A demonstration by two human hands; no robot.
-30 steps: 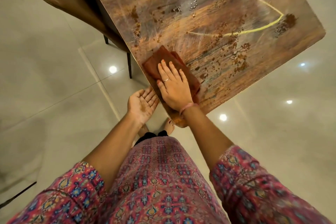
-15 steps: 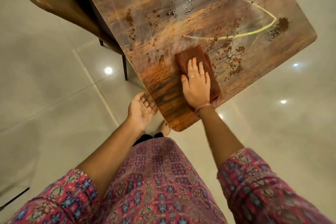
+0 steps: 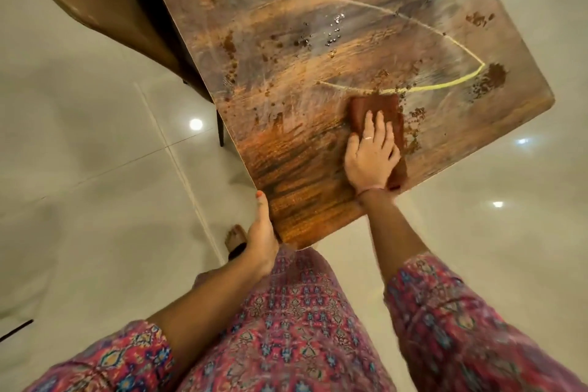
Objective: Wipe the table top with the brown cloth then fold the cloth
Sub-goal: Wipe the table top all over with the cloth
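The brown cloth (image 3: 377,106) lies folded on the wooden table top (image 3: 296,143), near its right front edge. My right hand (image 3: 370,154) presses flat on the cloth with straight fingers and covers most of it. My left hand (image 3: 262,237) holds the table's left edge close to the near corner, thumb on top and fingers hidden underneath. Brown specks and stains (image 3: 488,79) dot the surface to the right of and beyond the cloth. Water droplets (image 3: 334,32) sit farther back. A pale yellow line (image 3: 439,86) curves across the top.
A brown chair (image 3: 105,9) stands against the table's left side, one dark leg (image 3: 221,132) on the glossy white tiled floor (image 3: 95,200). My bare foot (image 3: 235,237) shows below the near corner. A dark object (image 3: 16,329) lies at the left edge.
My right hand has slid the cloth from the left edge rightward across the front of the table. My left hand, held open palm-up below the edge, has moved up to hold the table's edge.
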